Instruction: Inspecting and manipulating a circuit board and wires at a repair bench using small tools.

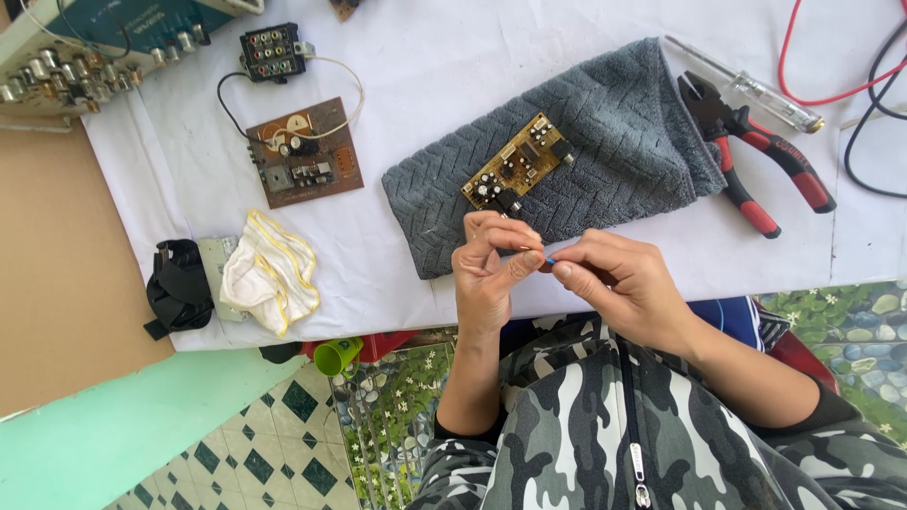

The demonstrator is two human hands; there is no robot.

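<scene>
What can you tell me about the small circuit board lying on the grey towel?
The small circuit board is a yellowish-brown rectangle, lying flat and slanted on the folded grey towel. Its top carries little dark cylinders, black blocks and a pale connector at the far end. Only the towel touches it. The left hand and right hand are just below it, pinching something tiny and not touching the board.

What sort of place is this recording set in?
Probably a small electronics repair bench: circuit boards lie on a cloth-covered table, with red-handled pliers and a screwdriver beside them.
</scene>
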